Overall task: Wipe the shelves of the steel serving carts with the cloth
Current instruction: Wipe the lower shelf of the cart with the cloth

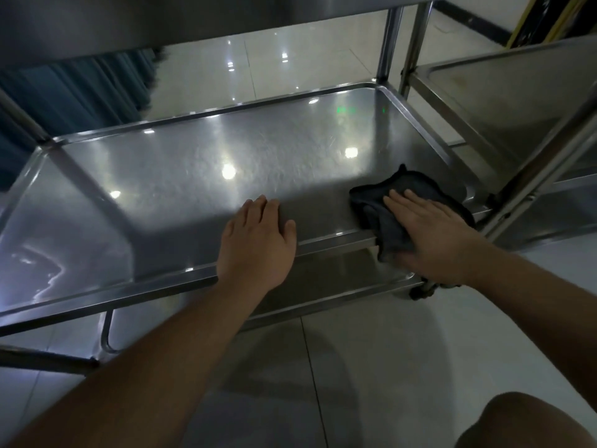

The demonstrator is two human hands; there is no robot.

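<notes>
While my right hand (433, 234) presses flat, fingers straight and close together, on the dark cloth (387, 215) at the middle shelf (193, 169) near rim, my left hand (258, 240) rests flat beside it, bare steel stretching beyond both fingertips

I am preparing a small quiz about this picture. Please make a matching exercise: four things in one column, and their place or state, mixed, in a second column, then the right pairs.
Things
1. cloth
2. left hand
3. right hand
4. second cart

Place or state
A. stands to the right of the cart being wiped
B. lies flat on the cloth
C. dark, at the middle shelf's near right corner
D. rests on the shelf's front rim, bare

Pairs: 1-C, 2-D, 3-B, 4-A
</notes>
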